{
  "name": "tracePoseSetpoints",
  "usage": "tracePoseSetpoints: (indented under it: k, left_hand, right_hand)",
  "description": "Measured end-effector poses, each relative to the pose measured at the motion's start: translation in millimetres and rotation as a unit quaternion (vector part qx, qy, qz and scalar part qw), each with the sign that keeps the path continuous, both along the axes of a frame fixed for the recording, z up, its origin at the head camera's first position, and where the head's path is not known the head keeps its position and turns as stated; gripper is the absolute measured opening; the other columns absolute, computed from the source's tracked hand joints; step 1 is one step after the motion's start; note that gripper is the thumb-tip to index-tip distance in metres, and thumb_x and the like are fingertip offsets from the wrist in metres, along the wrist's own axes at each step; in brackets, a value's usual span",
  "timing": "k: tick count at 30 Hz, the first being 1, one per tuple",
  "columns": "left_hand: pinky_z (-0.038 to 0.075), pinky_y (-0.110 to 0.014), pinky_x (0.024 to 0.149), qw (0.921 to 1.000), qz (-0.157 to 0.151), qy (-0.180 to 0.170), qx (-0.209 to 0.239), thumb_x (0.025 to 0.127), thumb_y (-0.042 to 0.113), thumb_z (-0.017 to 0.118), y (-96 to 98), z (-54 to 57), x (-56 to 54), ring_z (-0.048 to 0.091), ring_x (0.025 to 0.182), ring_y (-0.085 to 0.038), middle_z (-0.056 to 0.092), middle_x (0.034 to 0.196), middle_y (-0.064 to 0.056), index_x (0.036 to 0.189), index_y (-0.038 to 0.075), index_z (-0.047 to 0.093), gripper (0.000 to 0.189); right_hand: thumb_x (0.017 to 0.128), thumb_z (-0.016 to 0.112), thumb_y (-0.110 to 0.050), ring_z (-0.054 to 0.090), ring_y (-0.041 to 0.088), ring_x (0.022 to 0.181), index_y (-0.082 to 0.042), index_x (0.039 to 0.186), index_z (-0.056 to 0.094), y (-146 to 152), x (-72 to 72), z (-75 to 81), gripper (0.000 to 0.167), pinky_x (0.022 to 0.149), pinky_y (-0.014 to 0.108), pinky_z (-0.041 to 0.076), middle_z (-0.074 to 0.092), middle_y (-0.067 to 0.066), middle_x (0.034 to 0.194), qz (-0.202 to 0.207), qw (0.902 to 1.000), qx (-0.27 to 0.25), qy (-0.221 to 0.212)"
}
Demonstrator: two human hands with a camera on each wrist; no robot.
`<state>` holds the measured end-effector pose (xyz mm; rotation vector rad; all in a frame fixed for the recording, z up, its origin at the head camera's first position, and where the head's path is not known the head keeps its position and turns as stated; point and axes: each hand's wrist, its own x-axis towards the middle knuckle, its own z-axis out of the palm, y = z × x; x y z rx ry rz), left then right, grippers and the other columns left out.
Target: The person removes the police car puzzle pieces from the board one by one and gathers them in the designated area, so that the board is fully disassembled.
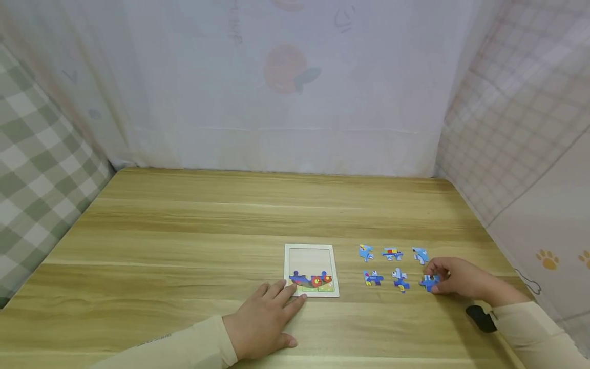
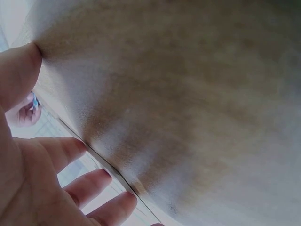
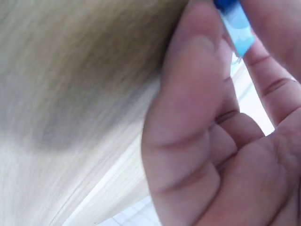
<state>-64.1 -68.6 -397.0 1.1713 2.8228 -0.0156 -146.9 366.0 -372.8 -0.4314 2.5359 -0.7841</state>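
My right hand [image 1: 456, 279] pinches a blue jigsaw piece [image 1: 428, 282] between thumb and fingers at the right end of the loose pieces. In the right wrist view the light-blue edge of that jigsaw piece [image 3: 239, 30] shows between the fingers. My left hand [image 1: 265, 320] lies with spread fingers at the lower left corner of a puzzle tray [image 1: 335, 271], fingertips on its white border. Along the tray's lower part sit fitted pieces [image 1: 318, 282] with red, blue and yellow print; its upper part is bare board. The left wrist view shows the left hand's fingertips [image 2: 123, 203] at the tray's edge.
Several loose jigsaw pieces lie in two rows right of the tray, among them a piece with red and yellow print [image 1: 392, 253] and a white-and-blue one [image 1: 401, 281]. The wooden table [image 1: 184, 230] meets a pale curtain [image 1: 295, 143] behind and checked cloth [image 1: 37, 169] at left.
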Motion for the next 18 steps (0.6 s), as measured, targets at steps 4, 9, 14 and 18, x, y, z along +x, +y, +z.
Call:
tracePoseSetpoints:
  k: [4,9,14,18]
  left_hand:
    - [0.041,-0.047,0.101,1.0000,0.001,-0.003,-0.001,0.086,0.061,0.057,0.1,0.4,0.2,0.042,0.132,-0.028,0.045,0.141,-0.003,0.145,0.020,0.044,0.073]
    - [0.040,-0.047,0.102,0.9999,0.004,-0.013,-0.009,0.088,0.061,0.055,0.6,2.9,0.9,0.041,0.133,-0.028,0.044,0.143,-0.003,0.146,0.020,0.043,0.072]
    - [0.040,-0.047,0.102,0.9999,0.002,-0.009,-0.008,0.088,0.060,0.056,1.0,2.6,0.4,0.042,0.132,-0.027,0.044,0.142,-0.003,0.145,0.020,0.044,0.071]
    - [0.040,-0.047,0.102,1.0000,0.003,-0.006,-0.005,0.087,0.060,0.057,0.2,2.9,-0.5,0.042,0.132,-0.028,0.045,0.142,-0.004,0.145,0.020,0.045,0.071]
  right_hand:
    - [0.079,0.076,-0.008,0.041,0.003,0.069,-0.002,0.095,0.058,0.9,1.4,-2.0,0.026,0.059,0.023,0.037,0.048,0.002,0.079,0.010,0.9996,0.012,0.024]
    - [0.079,0.077,-0.014,0.044,0.007,0.073,0.000,0.105,0.061,-3.9,2.4,4.6,0.034,0.061,0.024,0.038,0.050,0.002,0.084,-0.002,0.9983,0.046,0.035]
    - [0.082,0.075,-0.015,0.049,0.009,0.069,0.000,0.107,0.061,-28.9,5.6,16.3,0.033,0.056,0.024,0.042,0.049,0.001,0.084,-0.024,0.9966,0.049,0.061]
    - [0.084,0.073,-0.015,0.050,0.006,0.066,-0.002,0.107,0.062,-62.7,5.8,23.1,0.029,0.055,0.024,0.044,0.053,-0.001,0.084,-0.008,0.9966,0.016,0.080]
